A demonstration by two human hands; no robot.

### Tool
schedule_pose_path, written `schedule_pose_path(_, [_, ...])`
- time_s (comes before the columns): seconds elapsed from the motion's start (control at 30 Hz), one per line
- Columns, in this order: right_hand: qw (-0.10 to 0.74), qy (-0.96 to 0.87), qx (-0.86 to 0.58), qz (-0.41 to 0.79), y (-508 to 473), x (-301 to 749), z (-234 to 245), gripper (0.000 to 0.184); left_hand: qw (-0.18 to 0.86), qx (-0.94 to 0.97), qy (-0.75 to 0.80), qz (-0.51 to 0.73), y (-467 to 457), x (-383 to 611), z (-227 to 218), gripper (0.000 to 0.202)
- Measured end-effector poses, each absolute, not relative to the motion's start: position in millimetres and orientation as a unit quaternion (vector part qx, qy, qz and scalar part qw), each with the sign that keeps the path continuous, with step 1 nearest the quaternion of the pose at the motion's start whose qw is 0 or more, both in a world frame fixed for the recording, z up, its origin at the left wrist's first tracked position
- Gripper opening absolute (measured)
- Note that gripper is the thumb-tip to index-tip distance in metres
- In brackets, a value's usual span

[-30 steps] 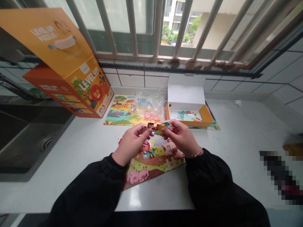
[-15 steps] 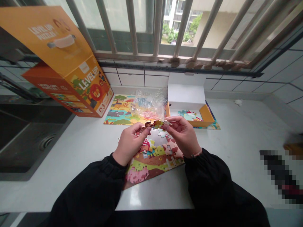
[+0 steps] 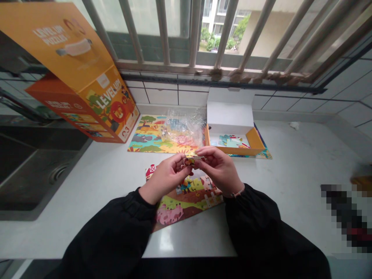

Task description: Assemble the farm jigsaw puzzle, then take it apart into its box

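Note:
Between my two hands, raised over the counter, are small jigsaw puzzle pieces point(image 3: 190, 159) with brown and yellow print; how many there are I cannot tell. My left hand point(image 3: 165, 176) pinches them from the left with thumb and fingers. From the right, my right hand point(image 3: 219, 168) grips them the same way, its fingertips close to the left ones. Below the hands lies a farm-scene jigsaw puzzle point(image 3: 171, 213) with a pink pig, a white fence and a red barn. My hands hide its upper middle part.
An open box point(image 3: 232, 149) with loose pieces stands behind my right hand. Crumpled clear plastic point(image 3: 186, 128) lies on a savanna picture board point(image 3: 148, 145). At the left are a tall orange puzzle box point(image 3: 99, 104) and a dark sink point(image 3: 29, 174). Window bars point(image 3: 165, 35) rise behind.
My hands have come closer together, the right one shifting left. The pieces, spread apart before, are now bunched between my fingertips and tilted differently.

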State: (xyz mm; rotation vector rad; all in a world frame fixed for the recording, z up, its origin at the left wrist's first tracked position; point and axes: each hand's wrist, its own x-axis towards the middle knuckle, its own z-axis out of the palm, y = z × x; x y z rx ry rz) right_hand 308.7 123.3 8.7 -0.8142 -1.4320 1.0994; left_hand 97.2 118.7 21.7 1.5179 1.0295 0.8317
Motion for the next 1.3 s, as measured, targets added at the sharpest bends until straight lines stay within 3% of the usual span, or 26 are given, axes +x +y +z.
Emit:
schedule_pose_path(0.37, [0.528,-0.705,-0.366,0.301,120.8,313.5,16.1,0.018,0.615,0.554,0.445,0.342,118.6,102.3,17.7,0.052])
schedule_pose_path(0.6, [0.537,-0.724,-0.368,0.228,118.3,311.9,19.8,0.033,0.617,0.571,0.432,0.327,118.8,102.0,14.8,0.048])
schedule_pose_path(0.83, [0.547,-0.705,-0.391,0.225,120.1,311.9,19.0,0.017,0.621,0.525,0.441,0.38,120.1,102.8,11.3,0.047])
schedule_pose_path(1.13, [0.475,-0.722,-0.467,0.187,129.0,317.1,9.9,0.035,0.617,0.589,0.371,0.366,117.5,103.7,17.6,0.04])
schedule_pose_path(1.3, [0.465,-0.723,-0.45,0.242,128.4,316.5,10.4,0.023,0.608,0.597,0.365,0.374,117.8,103.4,16.4,0.037])
